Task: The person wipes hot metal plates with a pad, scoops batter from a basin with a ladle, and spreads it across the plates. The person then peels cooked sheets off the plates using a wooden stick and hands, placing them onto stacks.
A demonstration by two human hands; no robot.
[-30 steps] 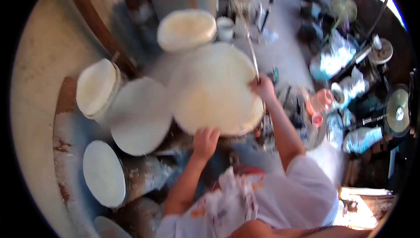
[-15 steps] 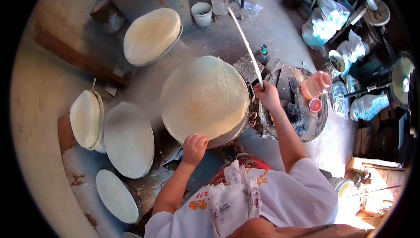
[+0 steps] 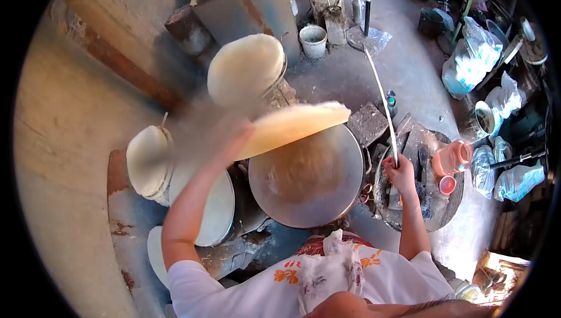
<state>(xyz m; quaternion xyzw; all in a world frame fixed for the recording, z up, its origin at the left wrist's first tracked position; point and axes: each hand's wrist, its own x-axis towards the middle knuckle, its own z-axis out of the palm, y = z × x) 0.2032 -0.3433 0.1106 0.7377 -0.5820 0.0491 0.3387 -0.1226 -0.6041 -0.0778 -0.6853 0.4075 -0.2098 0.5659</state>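
A large thin round flatbread (image 3: 295, 128) is lifted off the griddle, tilted up on its far side with its lower edge close to the pan. My left hand (image 3: 241, 135) is closed on the flatbread's left edge, partly hidden by a blurred haze. Below lies the round griddle (image 3: 307, 183), its browned surface largely bare. My right hand (image 3: 400, 173) is closed around the lower end of a long thin pale stick (image 3: 383, 99), which points up and away, to the right of the griddle.
Round stacks of pale flatbreads (image 3: 248, 64) (image 3: 147, 157) stand behind and left, with a white round sheet (image 3: 217, 207) nearer. Right of the griddle, a wooden stump (image 3: 450, 207) bears a pink jar (image 3: 450, 159). A green-capped bottle (image 3: 391, 104) stands behind; plastic bags (image 3: 470, 64) lie farther right.
The flatbread, lying flat on the griddle before, is raised and tilted by my left hand, which has moved forward and up. My right hand keeps the stick. The whole view has shifted.
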